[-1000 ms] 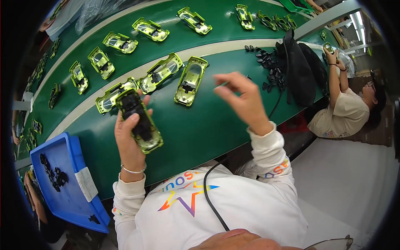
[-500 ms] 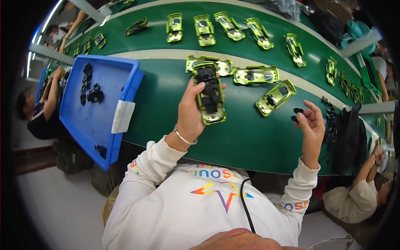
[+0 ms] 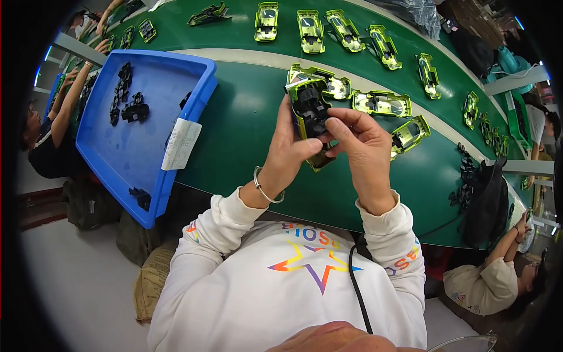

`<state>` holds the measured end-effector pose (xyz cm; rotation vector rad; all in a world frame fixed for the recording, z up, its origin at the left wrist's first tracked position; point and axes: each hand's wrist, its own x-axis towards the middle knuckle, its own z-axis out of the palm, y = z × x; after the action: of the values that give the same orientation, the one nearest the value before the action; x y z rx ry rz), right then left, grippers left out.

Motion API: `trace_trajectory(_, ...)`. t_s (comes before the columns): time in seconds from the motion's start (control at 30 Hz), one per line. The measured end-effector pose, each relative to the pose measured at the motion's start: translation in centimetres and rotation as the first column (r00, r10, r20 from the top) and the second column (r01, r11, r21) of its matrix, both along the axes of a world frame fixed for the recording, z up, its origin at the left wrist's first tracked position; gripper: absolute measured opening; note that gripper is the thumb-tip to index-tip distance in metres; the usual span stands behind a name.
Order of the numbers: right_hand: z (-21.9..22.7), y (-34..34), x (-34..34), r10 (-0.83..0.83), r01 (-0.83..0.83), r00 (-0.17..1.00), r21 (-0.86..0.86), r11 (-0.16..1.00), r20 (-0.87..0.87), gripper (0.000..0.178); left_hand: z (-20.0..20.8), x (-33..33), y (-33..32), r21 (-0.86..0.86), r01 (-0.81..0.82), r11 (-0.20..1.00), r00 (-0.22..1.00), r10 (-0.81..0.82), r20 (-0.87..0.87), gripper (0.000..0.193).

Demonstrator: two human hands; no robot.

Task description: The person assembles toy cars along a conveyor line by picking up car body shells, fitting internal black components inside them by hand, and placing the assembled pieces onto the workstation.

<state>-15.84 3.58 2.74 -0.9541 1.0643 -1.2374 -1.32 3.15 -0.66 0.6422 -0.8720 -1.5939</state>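
The left hand (image 3: pixel 287 154) is wrapped around the car (image 3: pixel 309 105), above the table (image 3: pixel 237 117); the right hand (image 3: pixel 368 144) touches its dark side, fingertips bunched (whether pinching something, I cannot tell).

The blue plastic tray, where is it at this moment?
In the head view, the blue rectangular plastic tray is at the left, across a stretch of green tabletop from the person's bare left hand; black plastic parts lie inside it.

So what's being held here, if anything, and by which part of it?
A toy car: the left hand grips its left side, thumb across the near end; the right hand is at its right side, any hold unclear.
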Motion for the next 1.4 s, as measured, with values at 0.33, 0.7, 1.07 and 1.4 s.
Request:
trace_trajectory(0.33,-0.6,0.1,-0.1,-0.087,0.051,0.968,-0.156,0.986,-0.235,0.019,-0.8,-0.1,-0.3,-0.058,-0.024,0.998,0.996,0.029,0.084,0.080)
trace_trajectory(0.7,-1.3,-0.3,-0.7,-0.282,-0.027,0.826,-0.534,0.845,-0.489,0.015,-0.4,-0.3,-0.5,-0.073,-0.011,0.997,0.996,0.017,0.083,0.068)
trace_trajectory(1.07,-1.7,-0.4,-0.7,-0.051,0.027,0.982,-0.133,0.991,-0.180,0.046,-0.8,0.2,-0.3,-0.040,0.073,0.997,0.995,-0.070,0.078,0.080)
trace_trajectory(1.4,-2.6,-0.6,-0.6,0.077,-0.082,0.995,0.073,0.994,0.067,0.048,-1.1,-0.2,-0.3,-0.039,0.006,0.999,0.988,0.000,0.155,0.079)
